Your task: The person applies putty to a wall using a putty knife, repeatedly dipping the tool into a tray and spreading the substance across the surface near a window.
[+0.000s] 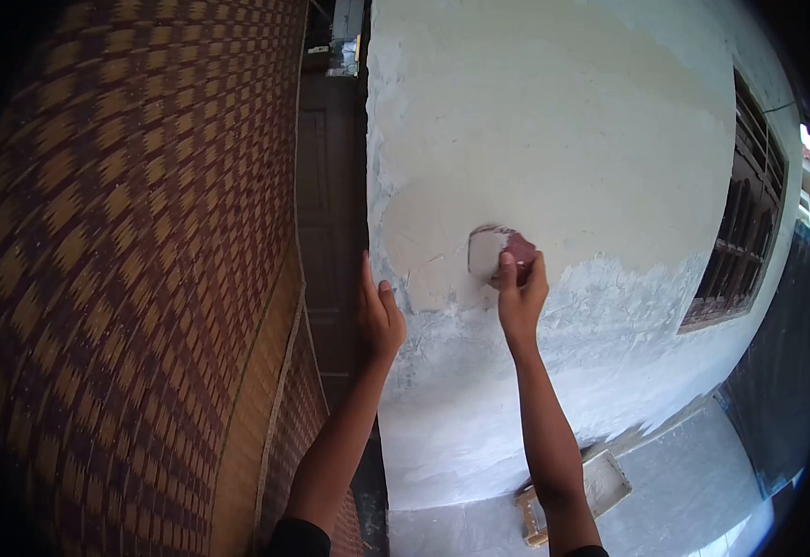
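Note:
My right hand (522,299) pinches a flat reddish-brown piece (521,249) between thumb and fingers, against the pale wall (563,148). The piece's left side is a pale, dark-edged square lying over the wall; I cannot tell its exact kind. Around it, a smooth beige patch meets rougher white plaster lower down. At the wall's left corner my left hand (383,314) rests with fingers stretched upward along the edge and thumb apart, holding nothing.
A brown woven mat screen (145,186) rises close on the left, with a dark door (326,186) behind it. On the grey floor (684,473) lies a shallow tray (607,483) with whitish residue. A barred window (738,204) is at right.

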`<state>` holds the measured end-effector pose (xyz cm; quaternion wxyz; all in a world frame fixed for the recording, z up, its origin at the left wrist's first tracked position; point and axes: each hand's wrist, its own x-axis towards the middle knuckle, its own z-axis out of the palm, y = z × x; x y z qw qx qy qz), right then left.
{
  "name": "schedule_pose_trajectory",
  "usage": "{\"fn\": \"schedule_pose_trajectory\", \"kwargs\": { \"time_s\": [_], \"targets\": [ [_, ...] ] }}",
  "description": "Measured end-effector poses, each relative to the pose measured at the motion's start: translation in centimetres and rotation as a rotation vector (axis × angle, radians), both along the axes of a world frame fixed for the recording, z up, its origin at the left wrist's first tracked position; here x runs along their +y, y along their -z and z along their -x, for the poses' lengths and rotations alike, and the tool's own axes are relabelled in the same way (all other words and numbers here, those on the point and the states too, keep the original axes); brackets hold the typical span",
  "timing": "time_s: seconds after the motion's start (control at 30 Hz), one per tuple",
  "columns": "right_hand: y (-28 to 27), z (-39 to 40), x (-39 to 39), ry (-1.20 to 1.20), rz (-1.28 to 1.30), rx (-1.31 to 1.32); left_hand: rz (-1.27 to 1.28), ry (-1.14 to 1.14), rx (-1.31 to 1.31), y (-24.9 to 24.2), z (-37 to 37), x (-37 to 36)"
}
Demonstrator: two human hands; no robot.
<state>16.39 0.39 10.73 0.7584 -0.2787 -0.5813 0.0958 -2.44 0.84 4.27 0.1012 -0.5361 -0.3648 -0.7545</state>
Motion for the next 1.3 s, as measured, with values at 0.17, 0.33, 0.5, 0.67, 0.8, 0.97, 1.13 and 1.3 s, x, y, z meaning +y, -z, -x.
{"fn": "schedule_pose_trajectory", "kwargs": {
  "time_s": [0.17, 0.33, 0.5, 0.67, 0.8, 0.97, 1.13, 1.3],
  "targets": [
    [0.2, 2.4, -2.1, 0.186, -0.17, -0.506, -0.009, -0.064, 0.008, 0.2, 0.2, 0.6],
    [-1.4, 0.1, 0.2, 0.033, 0.004, -0.039, -0.027, -0.027, 0.02, 0.4, 0.4, 0.8],
    [0.0, 2.3, -1.5, 0.17, -0.124, -0.44, -0.018, -0.048, 0.017, 0.8, 0.3, 1.2],
    [-0.9, -0.9, 0.8, 0.094, 0.055, -0.053, -0.048, -0.041, 0.048, 0.5, 0.6, 0.8],
    [0.4, 0.8, 0.4, -0.022, 0.021, -0.056, -0.028, -0.049, 0.031, 0.6, 0.3, 1.0],
    [0.9, 0.3, 1.9, 0.147, 0.01, -0.112, -0.029, -0.037, 0.039, 0.8, 0.6, 1.0],
    [0.8, 1.3, -0.5, -0.072, 0.049, 0.071, -0.031, -0.061, 0.043, 0.6, 0.4, 1.0],
    [2.2, 0.5, 1.9, 0.231, 0.047, -0.22, -0.042, -0.06, 0.053, 1.1, 0.7, 1.3]
  ]
}}
